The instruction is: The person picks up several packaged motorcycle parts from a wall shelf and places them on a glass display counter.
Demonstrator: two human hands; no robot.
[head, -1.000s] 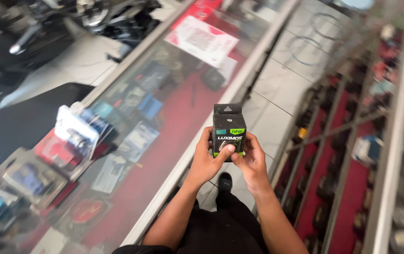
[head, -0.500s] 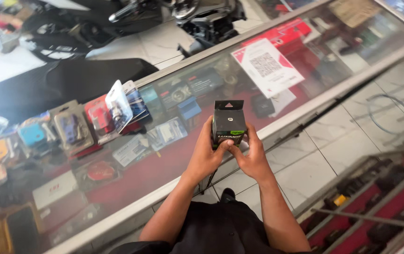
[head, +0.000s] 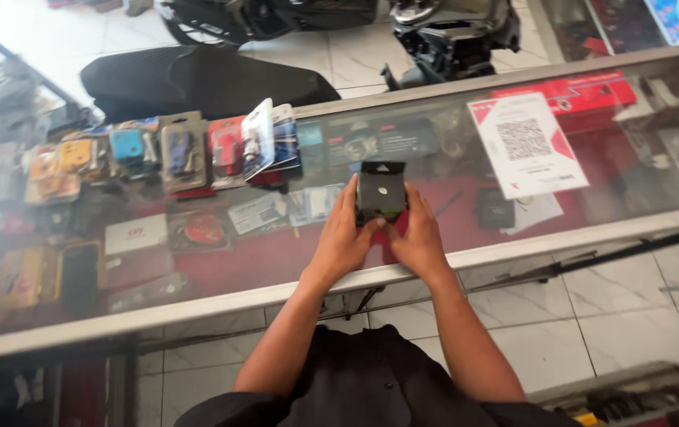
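A small black box (head: 380, 190) with a green lower edge is held upright between both hands over the glass counter top (head: 450, 261). My left hand (head: 343, 237) grips its left side, fingers pointing up along the box. On the opposite side my right hand (head: 417, 236) wraps the box's right and bottom edge. Both forearms reach forward from my black shirt at the bottom of the view.
Under the glass lie several packaged parts (head: 173, 150) on red lining. A white printed card with a red border (head: 525, 146) rests on the counter at right. A black motorcycle seat (head: 197, 79) and a motorcycle (head: 450, 32) stand beyond on the tiled floor.
The view has swung so the counter now runs across the frame. Both hands have lowered the box closer to the glass, and its top face now shows.
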